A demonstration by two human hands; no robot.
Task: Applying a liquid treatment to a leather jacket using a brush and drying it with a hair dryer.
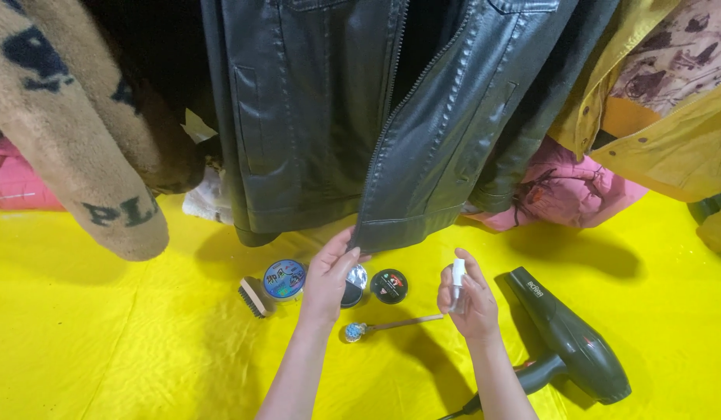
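Hands work at the hem of a black leather jacket [353, 117] that hangs open-zipped over a yellow sheet [104, 342]. The left hand [327, 280] reaches up toward twelve o'clock, and its fingertips pinch the bottom corner of the jacket's front panel, right beside the zipper. The right hand [465, 299] sits at about three o'clock from the left one, well apart from the jacket, fingers curled around a small clear spray bottle [458, 284] with a white top; the bottle stands upright in the fist.

On the sheet below the hem lie several things. A round blue-lidded tin [284, 279] rests at nine o'clock from the left hand, with a small wooden brush [252, 298] just beside it, farther out. A silver-rimmed tin [355, 284] is partly hidden behind the left hand, and a black round tin [389, 285] lies just beside it, between the two hands. A thin wooden-handled dauber [392, 323] lies at six o'clock from those tins, its blue tip pointing toward the left wrist. A dark hair dryer [570, 338] lies at four o'clock from the right hand, near its wrist.

A tan fleece garment [73, 132] hangs at ten o'clock, a pink garment [570, 190] and a yellow coat [672, 132] at two o'clock.
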